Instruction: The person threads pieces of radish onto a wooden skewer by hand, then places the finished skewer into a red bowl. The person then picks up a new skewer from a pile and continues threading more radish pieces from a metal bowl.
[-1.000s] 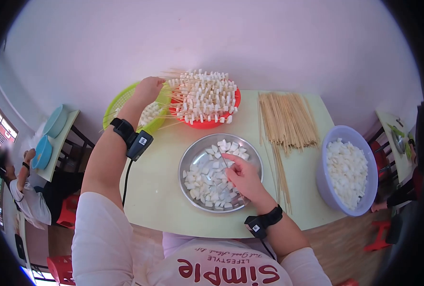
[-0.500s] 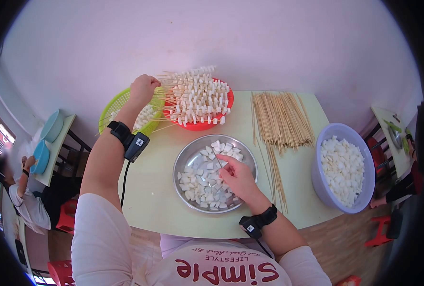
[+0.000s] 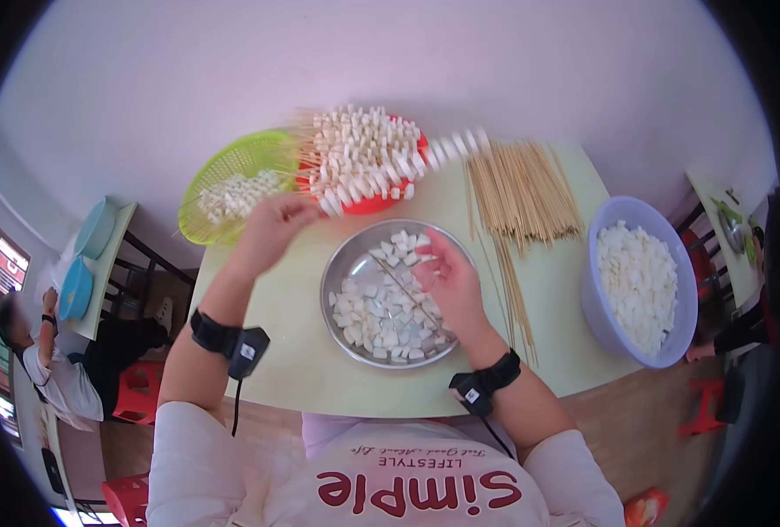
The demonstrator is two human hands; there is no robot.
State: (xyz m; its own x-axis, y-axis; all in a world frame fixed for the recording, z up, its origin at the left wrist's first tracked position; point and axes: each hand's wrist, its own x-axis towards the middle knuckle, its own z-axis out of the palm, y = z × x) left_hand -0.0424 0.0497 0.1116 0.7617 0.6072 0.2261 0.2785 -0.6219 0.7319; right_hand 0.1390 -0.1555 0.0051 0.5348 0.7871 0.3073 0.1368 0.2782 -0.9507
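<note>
Compared with half a second ago, the left hand is now sitting closer to the wearer, having left the back edge of the pile in the red basin; a loaded skewer is now reaching out from its fingertips; the right hand, which was pinching a thin stick, is now holding its fingers parted, and a bare stick is lying across the steel bowl; the loaded skewer, slightly blurred, is pointing away and to the right, its long axis running slantwise across the front of the basin, its far end extending past the basin's right edge and towards the stick bundle; whether it is touching the pile, I cannot tell; the left hand is pinching it at the near left end, so its white pieces are all lying to the right of that hand; the bare stick is slanting from the bowl's far left towards its near right, passing just left of the right hand, which is hovering over the white pieces; the green basket is standing behind the left hand; the purple tub is standing well to the right
</note>
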